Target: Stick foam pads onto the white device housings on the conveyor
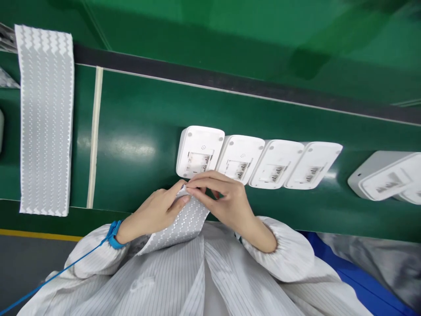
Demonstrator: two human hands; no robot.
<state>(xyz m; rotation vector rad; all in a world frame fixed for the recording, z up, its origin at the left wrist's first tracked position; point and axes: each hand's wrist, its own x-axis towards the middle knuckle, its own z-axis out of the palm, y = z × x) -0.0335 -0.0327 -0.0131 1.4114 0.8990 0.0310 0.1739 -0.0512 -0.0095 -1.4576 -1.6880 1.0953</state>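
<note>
A patterned grey-white sheet (184, 224) hangs over the table's near edge in front of my body. My left hand (158, 208) has its fingers closed on the upper end of this sheet. My right hand (223, 197) meets it there, thumb and fingertips pinched together at the sheet's top corner; any small piece between them is too small to name. Just beyond my hands stands a row of several white devices (201, 140), lying side by side with their undersides and label recesses up.
A long patterned sheet (46, 123) lies at the left, beside a pale strip (95, 136) across the green table (131, 114). More white devices (384, 175) sit at the right. A blue cord (66, 268) runs from my left wristband (114, 235).
</note>
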